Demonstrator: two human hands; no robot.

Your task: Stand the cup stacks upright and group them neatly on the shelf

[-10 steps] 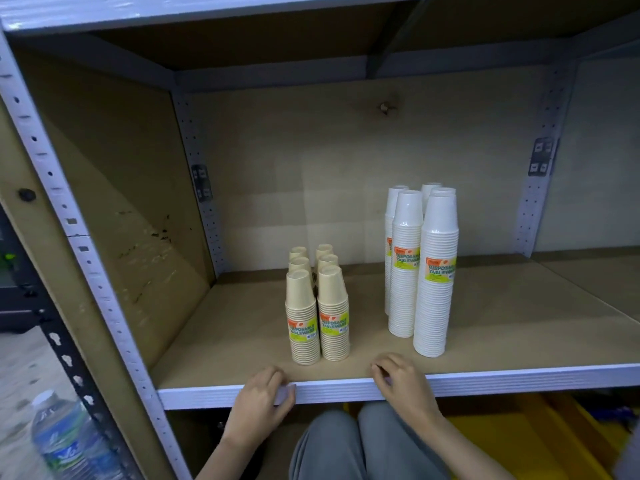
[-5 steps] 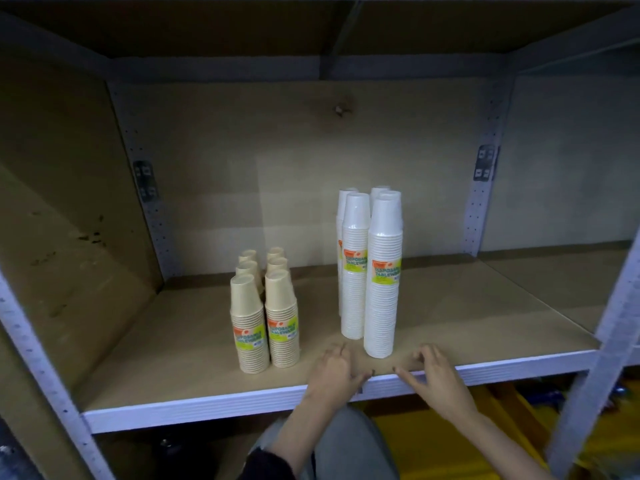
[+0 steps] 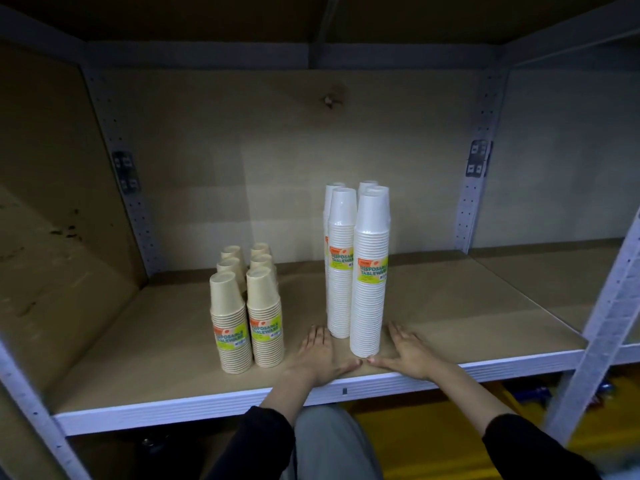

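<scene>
Several tall white cup stacks [image 3: 369, 271] stand upright in a tight cluster at the middle of the shelf board [image 3: 138, 348]. To their left, several short beige cup stacks [image 3: 246, 306] stand upright in two rows. My left hand [image 3: 320, 355] lies flat on the board just left of the white cluster's base. My right hand [image 3: 408, 351] lies flat just right of it. Both thumbs point inward and nearly meet in front of the nearest white stack. Neither hand holds anything.
The shelf's white metal front edge [image 3: 207, 407] runs below my wrists. Perforated grey uprights [image 3: 609, 306] stand at the right front and in the back corners. A board wall closes the left side. Bare board lies right of the white stacks.
Both hands have slid forward from the shelf's front edge onto the board, ending either side of the white stacks' base. The view has shifted right and closer.
</scene>
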